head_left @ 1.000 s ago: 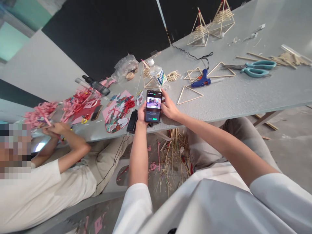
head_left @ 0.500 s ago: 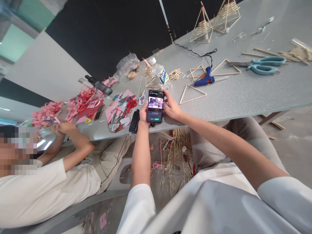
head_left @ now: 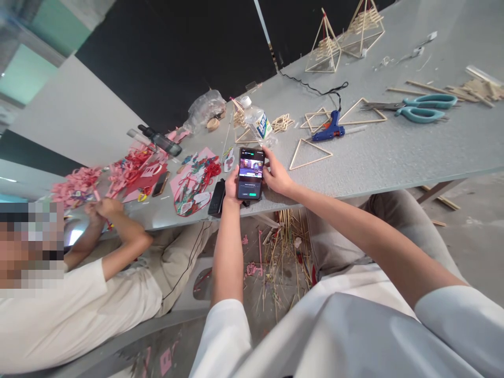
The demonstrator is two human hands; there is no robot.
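Head view: black rectangular phone [head_left: 251, 175] sits upright to the wearer, probably for viewing, at the grey tabletop's [head_left: 366, 157] near edge, left hand [head_left: 232, 185] and right hand [head_left: 277, 173] clamped on its sides, while a clear plastic bottle [head_left: 258, 122] just beyond partly hides a pale wooden-stick frame [head_left: 238, 119].

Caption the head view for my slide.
Left hand and right hand hold a lit phone, with glue gun and scissors lying to its right.

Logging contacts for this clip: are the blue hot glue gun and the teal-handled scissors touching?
Apart. The head view shows gray tabletop between the blue hot glue gun and the teal-handled scissors.
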